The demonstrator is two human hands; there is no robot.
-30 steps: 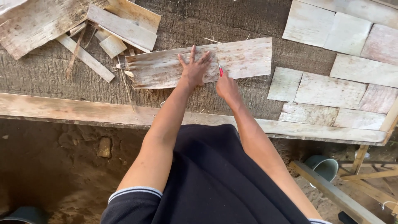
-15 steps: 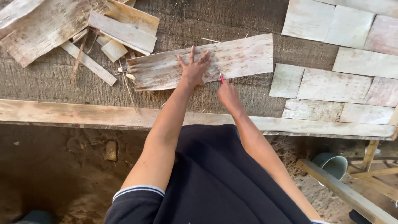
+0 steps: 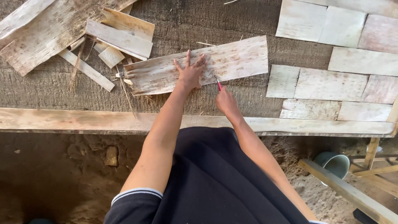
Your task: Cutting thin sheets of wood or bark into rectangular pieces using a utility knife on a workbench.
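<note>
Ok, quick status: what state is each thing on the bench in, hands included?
Long pale sheet: flat, pinned under the left hand.
Left hand: fingers spread, pressing down.
Right hand: closed on a red tool.
Red tool: tip at the sheet's lower edge.
Cut pieces: laid flat in rows.
Offcuts: heaped loosely.

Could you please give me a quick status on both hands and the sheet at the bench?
Left hand flat on the long pale sheet, fingers spread. Right hand grips a red-handled tool at the sheet's near edge. Offcuts piled left, clear of the hands.
</note>
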